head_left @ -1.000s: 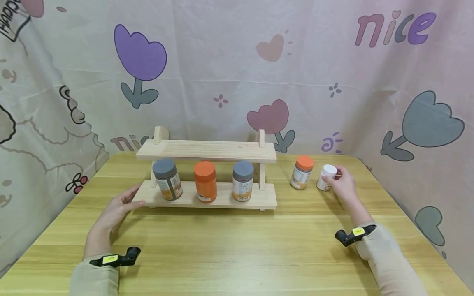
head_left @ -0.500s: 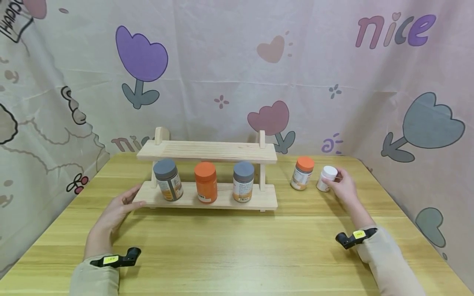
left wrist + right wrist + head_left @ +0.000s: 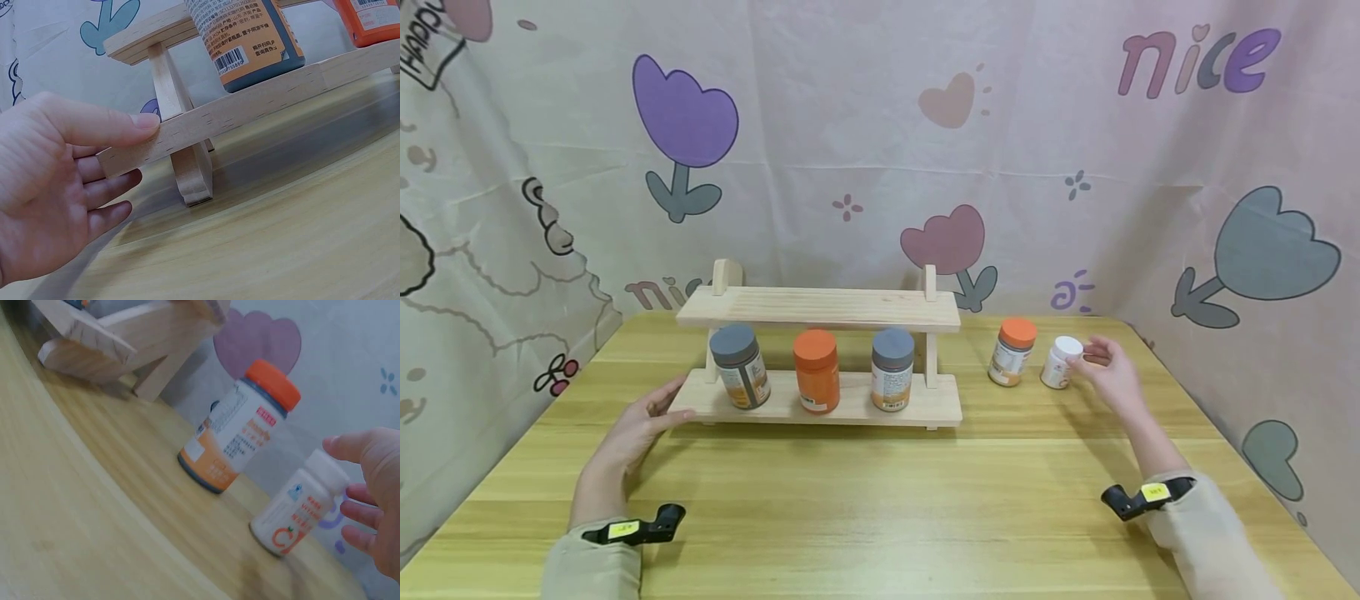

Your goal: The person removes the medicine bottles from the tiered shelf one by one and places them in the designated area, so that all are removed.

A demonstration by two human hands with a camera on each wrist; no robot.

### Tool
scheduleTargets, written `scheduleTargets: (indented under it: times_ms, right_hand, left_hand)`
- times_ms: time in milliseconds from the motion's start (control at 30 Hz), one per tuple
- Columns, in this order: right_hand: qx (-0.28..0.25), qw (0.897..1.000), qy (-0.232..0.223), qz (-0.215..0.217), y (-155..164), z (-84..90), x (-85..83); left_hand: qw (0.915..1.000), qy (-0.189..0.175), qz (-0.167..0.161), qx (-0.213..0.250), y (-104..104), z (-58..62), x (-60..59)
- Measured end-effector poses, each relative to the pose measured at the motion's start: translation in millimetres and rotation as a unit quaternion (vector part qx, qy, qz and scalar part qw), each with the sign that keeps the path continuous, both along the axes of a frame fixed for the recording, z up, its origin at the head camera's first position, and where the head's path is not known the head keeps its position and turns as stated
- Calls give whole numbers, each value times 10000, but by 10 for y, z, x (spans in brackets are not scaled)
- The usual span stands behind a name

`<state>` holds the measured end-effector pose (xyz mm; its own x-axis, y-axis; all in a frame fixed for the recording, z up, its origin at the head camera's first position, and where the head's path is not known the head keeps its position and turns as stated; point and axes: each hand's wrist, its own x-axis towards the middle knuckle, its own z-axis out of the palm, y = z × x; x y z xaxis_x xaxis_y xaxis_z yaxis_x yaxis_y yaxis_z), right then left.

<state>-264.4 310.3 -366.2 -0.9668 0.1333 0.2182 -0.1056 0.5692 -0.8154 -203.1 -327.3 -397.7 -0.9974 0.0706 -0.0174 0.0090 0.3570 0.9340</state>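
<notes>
Worktop point(image 3: 880, 500) of pale wood, seen from the head camera, carries a two-tier wooden rack point(image 3: 820, 400). Left hand point(image 3: 632, 429), fingers straight and relaxed, rests its thumb against the left end of the lower board. Three bottles stand on that board: grey-capped bottle point(image 3: 739, 365), all-orange bottle point(image 3: 817, 368), second grey-capped bottle point(image 3: 892, 367). Right of the rack, orange-capped bottle point(image 3: 1012, 350) and small white bottle point(image 3: 1060, 362) stand upright just beside each other. Right hand point(image 3: 1112, 375), fingers spread and loose, hovers just beside the white bottle, apparently not gripping it. Patterned curtain point(image 3: 880, 150) closes the background.
</notes>
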Motion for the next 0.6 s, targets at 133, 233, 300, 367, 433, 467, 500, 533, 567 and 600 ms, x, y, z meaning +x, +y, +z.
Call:
scheduleTargets:
  times_ms: [133,233,300,367,433,467,500,533,567,600]
  right_hand:
    - [92,9998,182,27,-12,88,38]
    - [170,9992,358,14,-44,166,63]
    - [214,9987,450,71,-77,217,80]
    - [270,9983,489,171,-119,271,97]
    - [312,9978,504,312,-174,327,116]
    - [331,9974,503,394,-208,359,129]
    - [350,9971,484,462,-245,391,144]
    - [331,9967,483,560,-286,423,161]
    - [314,9961,494,661,-328,453,175]
    - [295,9955,502,753,-371,479,188]
  left_hand:
    - [10000,-16,4,-32,1,2,6]
    - [10000,-36,8,-3,0,0,1]
    - [10000,-49,16,10,0,-2,-3]
    - [10000,-56,22,22,-1,-5,-5]
    - [10000,-50,21,7,-2,-5,-3]
    - [10000,-45,22,-6,-2,-5,0]
    - [10000,-37,20,-22,-2,-4,2]
    - [10000,-30,16,-29,-1,-3,5]
    - [10000,-23,14,-33,0,-1,7]
    - [10000,-18,11,-39,2,1,9]
